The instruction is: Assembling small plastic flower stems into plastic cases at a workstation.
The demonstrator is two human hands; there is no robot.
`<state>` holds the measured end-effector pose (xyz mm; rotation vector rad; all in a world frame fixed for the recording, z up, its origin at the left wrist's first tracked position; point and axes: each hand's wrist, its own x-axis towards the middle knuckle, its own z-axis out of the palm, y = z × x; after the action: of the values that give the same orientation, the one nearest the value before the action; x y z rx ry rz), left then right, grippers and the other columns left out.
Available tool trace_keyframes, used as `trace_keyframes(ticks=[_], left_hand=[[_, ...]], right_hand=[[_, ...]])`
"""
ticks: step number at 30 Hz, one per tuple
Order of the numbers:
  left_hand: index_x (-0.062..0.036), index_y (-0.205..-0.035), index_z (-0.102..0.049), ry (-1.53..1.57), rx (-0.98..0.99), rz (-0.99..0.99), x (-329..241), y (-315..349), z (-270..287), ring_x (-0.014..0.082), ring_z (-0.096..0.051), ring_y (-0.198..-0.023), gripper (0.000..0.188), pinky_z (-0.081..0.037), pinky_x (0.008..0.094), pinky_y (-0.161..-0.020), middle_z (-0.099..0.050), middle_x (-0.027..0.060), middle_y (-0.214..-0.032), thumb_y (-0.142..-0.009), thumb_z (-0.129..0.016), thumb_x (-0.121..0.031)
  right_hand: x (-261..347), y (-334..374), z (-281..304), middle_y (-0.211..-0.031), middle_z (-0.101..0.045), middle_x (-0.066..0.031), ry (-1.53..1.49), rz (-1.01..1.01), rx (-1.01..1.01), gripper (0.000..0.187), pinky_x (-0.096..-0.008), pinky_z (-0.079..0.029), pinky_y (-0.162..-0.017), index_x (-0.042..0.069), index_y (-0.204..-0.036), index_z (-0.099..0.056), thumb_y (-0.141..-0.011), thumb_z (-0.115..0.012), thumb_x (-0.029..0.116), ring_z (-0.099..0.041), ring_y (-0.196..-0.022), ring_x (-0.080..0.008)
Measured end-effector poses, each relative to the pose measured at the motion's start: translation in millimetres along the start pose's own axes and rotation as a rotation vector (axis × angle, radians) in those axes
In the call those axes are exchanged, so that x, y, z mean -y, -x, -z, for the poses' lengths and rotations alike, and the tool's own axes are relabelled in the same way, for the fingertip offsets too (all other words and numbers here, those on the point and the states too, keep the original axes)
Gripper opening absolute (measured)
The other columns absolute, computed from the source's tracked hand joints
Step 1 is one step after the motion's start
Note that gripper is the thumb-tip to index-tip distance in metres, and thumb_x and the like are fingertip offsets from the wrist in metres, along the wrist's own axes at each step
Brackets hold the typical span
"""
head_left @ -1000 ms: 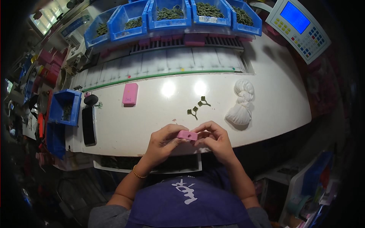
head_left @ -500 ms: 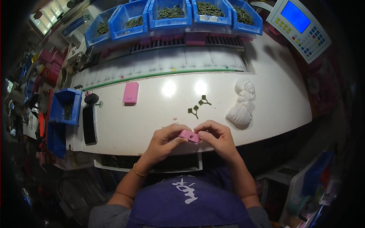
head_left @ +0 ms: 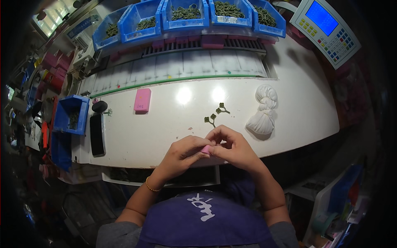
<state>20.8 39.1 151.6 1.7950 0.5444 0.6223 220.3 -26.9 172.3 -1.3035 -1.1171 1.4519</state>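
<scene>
At the table's front edge my two hands meet around a small pink block (head_left: 206, 149), most of it hidden by my fingers. My left hand (head_left: 182, 153) pinches it from the left between thumb and fingers. Pressed against its right side are the thumb and fingers of my right hand (head_left: 232, 149), the index finger arched over. Just beyond them lie two small green forked wax-like pieces, a nearer one (head_left: 211, 119) and a farther one (head_left: 223, 108). A larger pink block (head_left: 142, 100) rests on the table to the left.
A white knotted cloth pouch (head_left: 263, 111) lies to the right. A phone (head_left: 97, 135) and a black round object (head_left: 99, 107) are on the left. Blue bins (head_left: 185, 22) of green pieces line the back, beyond a marked conveyor belt (head_left: 165, 68). A blue-screened control panel (head_left: 326, 31) stands far right.
My right hand has shifted left and over the small pink block, covering its hole and most of its face. The dots on the conveyor belt have moved left.
</scene>
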Motion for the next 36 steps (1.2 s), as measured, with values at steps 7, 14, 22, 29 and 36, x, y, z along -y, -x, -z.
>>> trace_keyframes(ticks=[7, 14, 22, 29, 36], left_hand=[[-0.0023, -0.112, -0.068, 0.038, -0.078, 0.09, -5, -1, 6, 0.022, -0.069, -0.096, 0.026, -0.053, 0.0318, -0.086, -0.071, 0.0119, -0.103, -0.088, -0.072, -0.009], [-0.007, -0.117, -0.068, -0.83, -0.325, -0.081, -23, 15, 22, 0.0273, -0.062, -0.098, 0.042, -0.051, 0.038, -0.088, -0.068, 0.0097, -0.11, -0.078, -0.079, -0.019], [-0.0065, -0.119, -0.067, -0.699, -0.158, 0.06, -10, 18, 46, 0.031, -0.059, -0.096, 0.046, -0.05, 0.0389, -0.087, -0.066, 0.0144, -0.105, -0.08, -0.077, -0.028], [0.0002, -0.107, -0.067, -1.123, -0.791, 0.097, 35, -120, 148, 0.0358, -0.061, -0.099, 0.042, -0.049, 0.0448, -0.086, -0.066, 0.0182, -0.101, -0.085, -0.071, -0.036], [0.001, -0.117, -0.06, -1.259, -0.752, 0.373, 70, -132, 151, 0.0372, -0.057, -0.103, 0.063, -0.05, 0.0477, -0.085, -0.059, 0.0201, -0.108, -0.081, -0.073, -0.049]], right_hand=[[-10, 3, 5, -0.092, -0.065, -0.005, -0.144, 0.255, -0.228, 0.027, -0.0239, -0.049, -0.07, -0.001, -0.106, -0.065, -0.085, -0.049, -0.005, -0.06, -0.083, -0.01], [-39, 13, 29, -0.08, -0.062, -0.0039, -0.077, 0.384, -0.49, 0.016, -0.0217, -0.044, -0.063, -0.001, -0.099, -0.065, -0.091, -0.052, -0.002, -0.056, -0.071, -0.0075], [-70, 23, 20, -0.076, -0.06, -0.0009, 0.196, 0.293, -0.678, 0.011, -0.0218, -0.045, -0.056, 0.001, -0.102, -0.068, -0.095, -0.06, 0.005, -0.053, -0.062, -0.0055], [-60, 18, 14, -0.068, -0.058, -0.0086, 0.767, 0.595, -0.686, 0.012, -0.0349, -0.043, -0.055, 0.001, -0.095, -0.07, -0.084, -0.065, -0.001, -0.053, -0.057, -0.0221], [-67, 19, 16, -0.068, -0.057, -0.0096, 0.853, 0.678, -0.664, 0.016, -0.0371, -0.044, -0.056, 0.002, -0.095, -0.069, -0.08, -0.065, -0.003, -0.054, -0.058, -0.0256]])
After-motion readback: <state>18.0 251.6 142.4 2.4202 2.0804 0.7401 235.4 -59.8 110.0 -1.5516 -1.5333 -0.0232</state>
